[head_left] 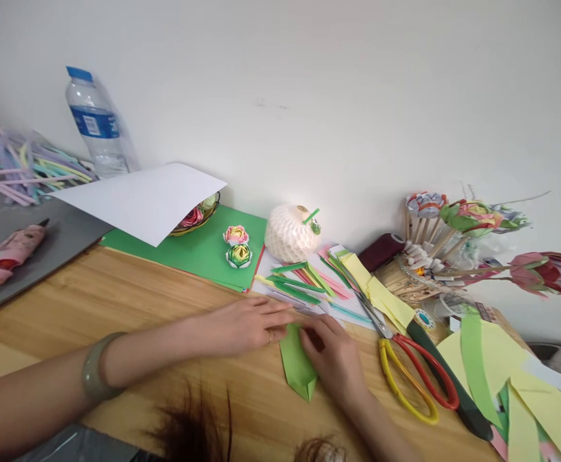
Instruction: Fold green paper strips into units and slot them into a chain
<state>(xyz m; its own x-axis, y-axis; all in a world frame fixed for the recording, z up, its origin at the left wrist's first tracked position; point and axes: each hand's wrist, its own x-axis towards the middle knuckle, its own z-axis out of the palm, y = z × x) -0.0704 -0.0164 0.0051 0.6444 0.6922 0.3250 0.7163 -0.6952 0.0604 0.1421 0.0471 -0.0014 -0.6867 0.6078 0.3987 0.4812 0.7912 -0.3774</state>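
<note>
A folded piece of green paper [298, 366] lies on the wooden table, its lower end creased to a point. My left hand [251, 326] reaches in from the left, fingers stretched out flat, fingertips at the paper's upper edge. On the paper's upper right side, my right hand [331, 353] has its fingers curled together, pressed on the edge. Just beyond both hands are thin folded paper strips [300, 285] in green, yellow and pink. Scissors [405, 366] with red and yellow handles lie to the right of my right hand.
Green sheets [184, 256] carry two small paper flowers [237, 247]. A white ornament [291, 234] stands by the wall, a water bottle [95, 125] at back left. Paper flowers in a holder [400, 276] and yellow paper scraps [545, 410] are at right.
</note>
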